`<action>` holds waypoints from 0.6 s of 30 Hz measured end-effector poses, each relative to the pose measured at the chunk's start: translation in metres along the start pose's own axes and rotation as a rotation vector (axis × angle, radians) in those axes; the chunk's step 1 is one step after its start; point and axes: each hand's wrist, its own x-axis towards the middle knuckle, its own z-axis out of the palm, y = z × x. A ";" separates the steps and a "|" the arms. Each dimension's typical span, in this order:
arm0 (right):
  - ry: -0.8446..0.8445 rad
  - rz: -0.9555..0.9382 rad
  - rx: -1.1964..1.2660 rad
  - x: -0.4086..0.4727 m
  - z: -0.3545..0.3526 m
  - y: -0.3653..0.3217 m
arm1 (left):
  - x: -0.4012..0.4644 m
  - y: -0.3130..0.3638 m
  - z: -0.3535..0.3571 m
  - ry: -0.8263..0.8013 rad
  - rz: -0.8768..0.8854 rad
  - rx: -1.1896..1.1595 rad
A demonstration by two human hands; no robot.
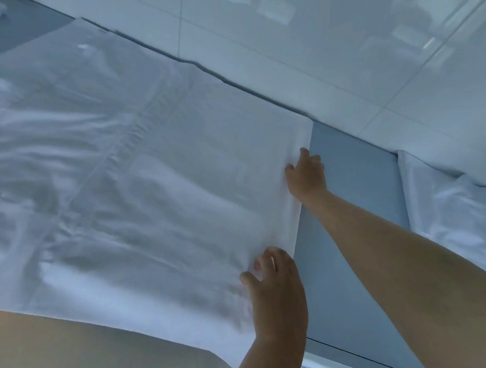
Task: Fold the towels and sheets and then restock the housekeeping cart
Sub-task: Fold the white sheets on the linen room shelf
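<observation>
Left hand [275, 284]: fingers curled at near right corner of white sheet [117, 175], thumb spread; edge apparently pinched, grip blurred. Right hand [306, 172]: arm extended, fingers bent onto same right edge farther back, pressing or gripping the hem; exact hold not discernible. Sheet position: spread flat and creased across grey table [356, 187], right edge folded into a narrow band, near edge overhanging table front. Second white cloth [463, 225]: bunched at right end of table, apart from the sheet. Behind table: glossy white tiled wall [322, 19].
</observation>
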 end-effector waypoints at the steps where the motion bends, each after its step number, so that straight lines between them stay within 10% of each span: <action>1: 0.003 0.032 0.038 0.002 -0.001 -0.002 | 0.000 0.003 -0.001 0.004 -0.007 0.021; 18: 0.027 -0.138 0.080 0.003 -0.024 -0.020 | -0.006 -0.043 -0.034 -0.041 -0.192 -0.337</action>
